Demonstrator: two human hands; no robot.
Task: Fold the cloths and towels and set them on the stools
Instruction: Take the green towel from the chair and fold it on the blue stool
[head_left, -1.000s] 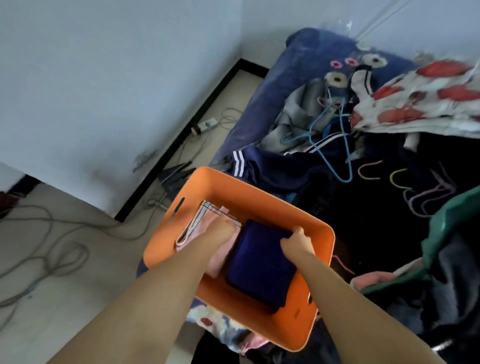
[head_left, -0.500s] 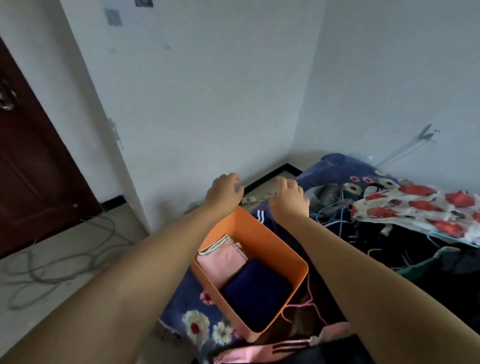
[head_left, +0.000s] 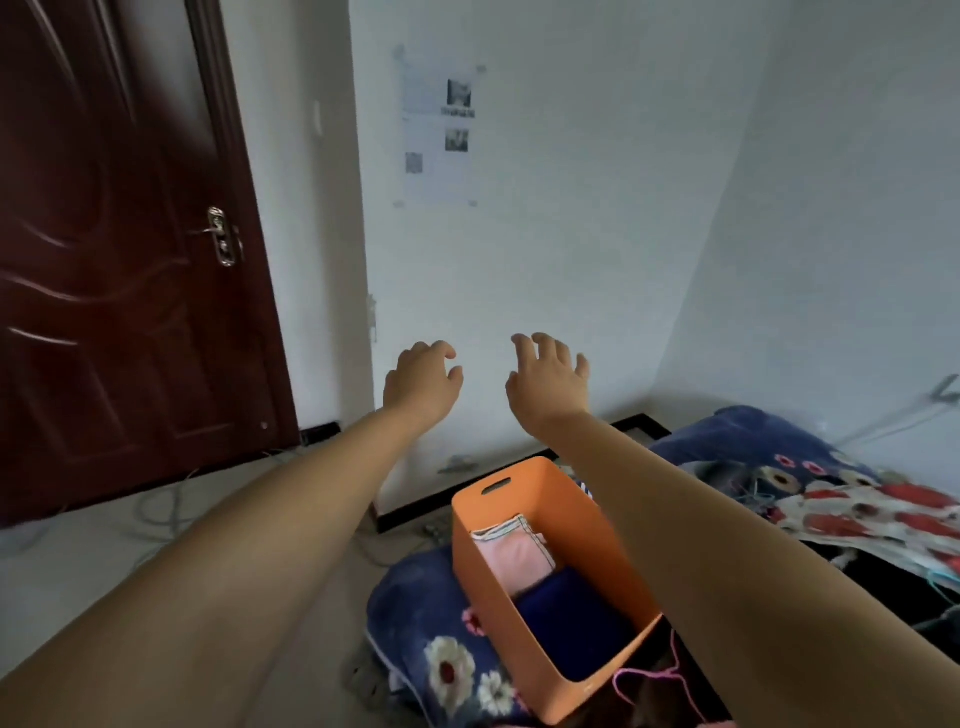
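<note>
Navy cloth (head_left: 566, 621) half hidden in orange bin (head_left: 524, 519).

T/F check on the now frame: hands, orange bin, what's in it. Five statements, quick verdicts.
1. Both hands are empty. True: left hand and right hand are raised, fingers spread.
2. The orange bin holds two folded cloths. True: pink cloth, navy cloth.
3. The navy cloth lies on top of the bin's rim. False: it sits inside.
4. The door stands open. False: shut.
5. The bin is on a stool. False: on floral bedding.
</note>
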